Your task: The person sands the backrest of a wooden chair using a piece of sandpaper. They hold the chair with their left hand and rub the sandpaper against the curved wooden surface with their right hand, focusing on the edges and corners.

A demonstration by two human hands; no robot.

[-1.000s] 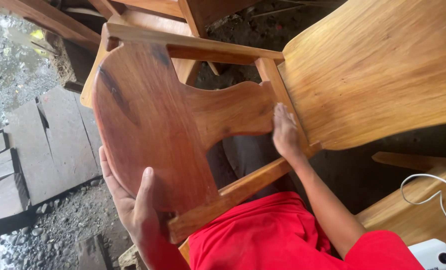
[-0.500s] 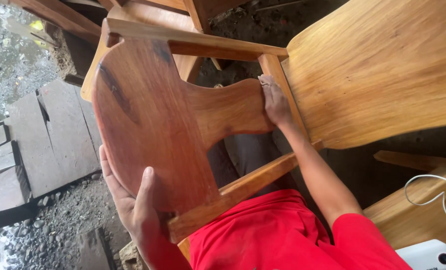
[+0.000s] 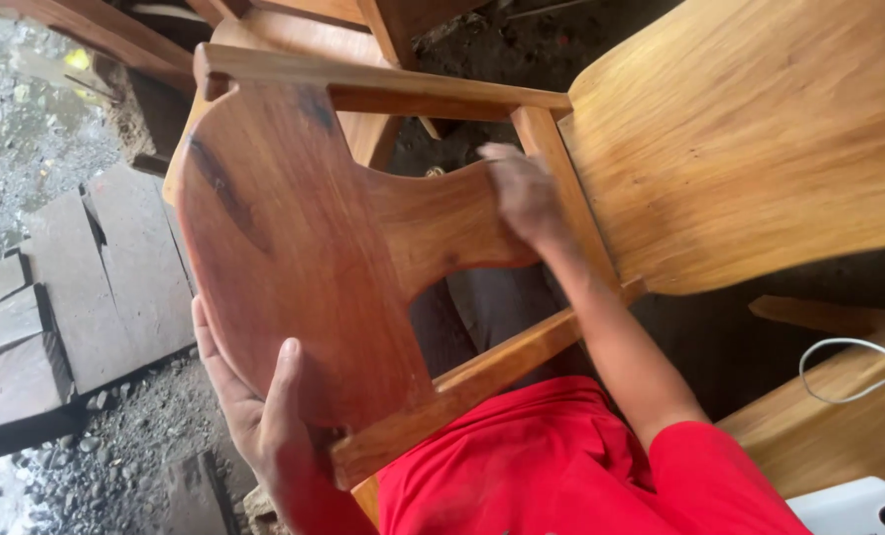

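While a wooden chair is tipped on its side across the lap of a person in a red shirt, its reddish-brown back panel is seen from the head camera, filling the middle of the view. The panel is broad and rounded at one end, narrowed to a waist at the other, and marked by a dark streak of grain near its upper left. It is framed by two lighter rails, and the paler, curved seat is seen at upper right.

The rounded lower edge of the panel is cradled from beneath by the left hand; its fingers are spread along the underside and the thumb is laid up over the front face, so that the edge is clasped between thumb and fingers. The right hand is pressed flat, fingers together, against the narrow neck of the panel, just beside the upright rail; it is blurred, and nothing is gripped by it. The panel thus lies between the two hands, the left at its wide end and the right at its waist.

Grey stone slabs and gravel are seen on the ground at left, and a white cable with a white device at lower right.
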